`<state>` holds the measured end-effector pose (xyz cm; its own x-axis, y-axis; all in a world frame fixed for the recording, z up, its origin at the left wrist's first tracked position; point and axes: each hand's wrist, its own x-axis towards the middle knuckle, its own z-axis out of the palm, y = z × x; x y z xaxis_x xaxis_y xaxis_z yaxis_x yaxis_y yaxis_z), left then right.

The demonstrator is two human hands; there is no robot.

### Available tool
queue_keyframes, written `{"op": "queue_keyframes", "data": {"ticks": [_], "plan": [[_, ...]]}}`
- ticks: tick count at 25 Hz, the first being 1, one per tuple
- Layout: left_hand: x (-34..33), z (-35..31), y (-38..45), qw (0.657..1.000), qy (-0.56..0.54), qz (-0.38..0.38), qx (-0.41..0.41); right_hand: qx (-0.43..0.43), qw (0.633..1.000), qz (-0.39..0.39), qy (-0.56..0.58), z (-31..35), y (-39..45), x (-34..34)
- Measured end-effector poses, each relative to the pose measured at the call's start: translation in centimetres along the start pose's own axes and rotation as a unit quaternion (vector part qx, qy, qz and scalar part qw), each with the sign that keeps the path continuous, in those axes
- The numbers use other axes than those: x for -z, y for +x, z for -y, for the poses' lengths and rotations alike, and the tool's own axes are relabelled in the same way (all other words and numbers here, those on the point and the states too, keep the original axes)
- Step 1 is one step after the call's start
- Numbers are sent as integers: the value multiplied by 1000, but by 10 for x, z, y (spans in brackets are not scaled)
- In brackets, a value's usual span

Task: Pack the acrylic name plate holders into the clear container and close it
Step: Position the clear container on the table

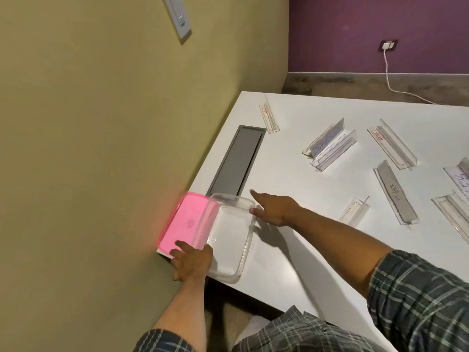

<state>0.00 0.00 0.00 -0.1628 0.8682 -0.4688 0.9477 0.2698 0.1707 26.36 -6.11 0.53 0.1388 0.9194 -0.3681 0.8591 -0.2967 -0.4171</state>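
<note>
An empty clear container sits on the white table near its left corner. Part of it lies over a pink lid, which is flat beside the wall. My left hand rests on the lid's near end with its fingers spread and its thumb against the container's wall. My right hand touches the container's far right corner with the thumb, index finger straight. Several clear acrylic name plate holders lie scattered to the right; the nearest one stands just beyond my right wrist and another lies further right.
A grey cable hatch is set into the table just behind the container. The olive wall runs along the table's left edge. A white cable hangs from a socket on the purple back wall.
</note>
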Motion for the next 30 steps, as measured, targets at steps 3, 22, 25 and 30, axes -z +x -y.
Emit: {"op": "queue_keyframes", "data": {"ticks": [3,22,25,30], "plan": [[0,4,2,998,-39,49,8,-35,994,36,94,12,7,-10],[-15,-15,-1,985,-87,-12,-149,-150,942,-23,298,-44,-26,-1],[-15,-45,-9,976,-90,-1,-197,-166,946,-18,277,-68,-48,12],[-24,-96,-26,944,-50,45,-322,-195,945,-48,257,-114,-95,22]]}}
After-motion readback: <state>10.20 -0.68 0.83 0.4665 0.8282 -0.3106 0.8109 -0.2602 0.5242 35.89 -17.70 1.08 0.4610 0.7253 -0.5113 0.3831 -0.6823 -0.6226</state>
